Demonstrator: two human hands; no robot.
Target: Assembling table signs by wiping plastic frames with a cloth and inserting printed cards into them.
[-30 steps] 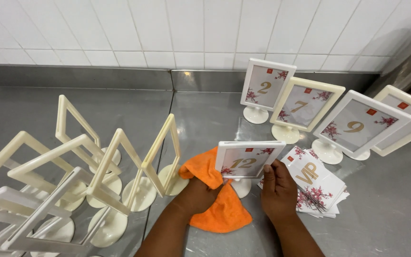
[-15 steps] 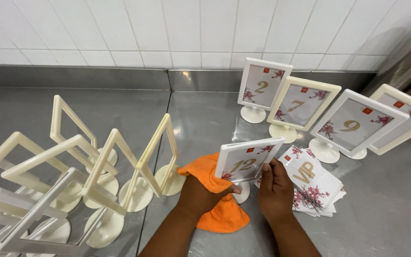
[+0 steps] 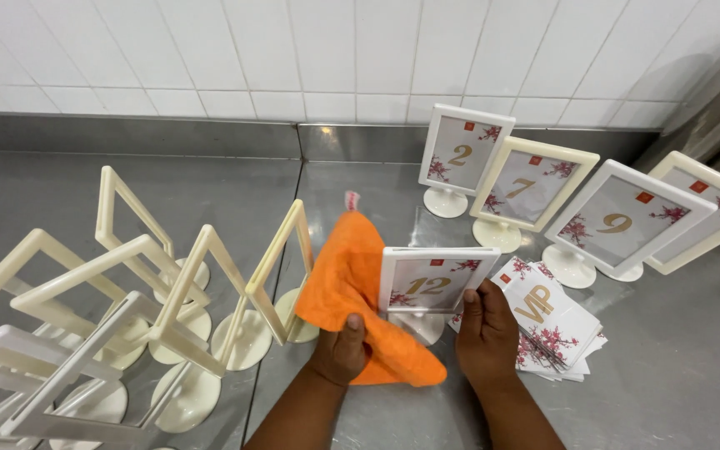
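In the head view, the left hand [image 3: 339, 350] closes its fingers on a soft orange cloth [image 3: 352, 287] beside the framed table sign [image 3: 435, 285]. The right hand [image 3: 485, 333] grips this sign's right edge on the steel counter [image 3: 677, 367]; it looks light, stiff and best held by its frame.

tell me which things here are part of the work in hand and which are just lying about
In hand: orange cloth in left hand; framed card stand steadied by right hand.

Lying about: empty frames, four carded stands, loose card stack, steel counter.
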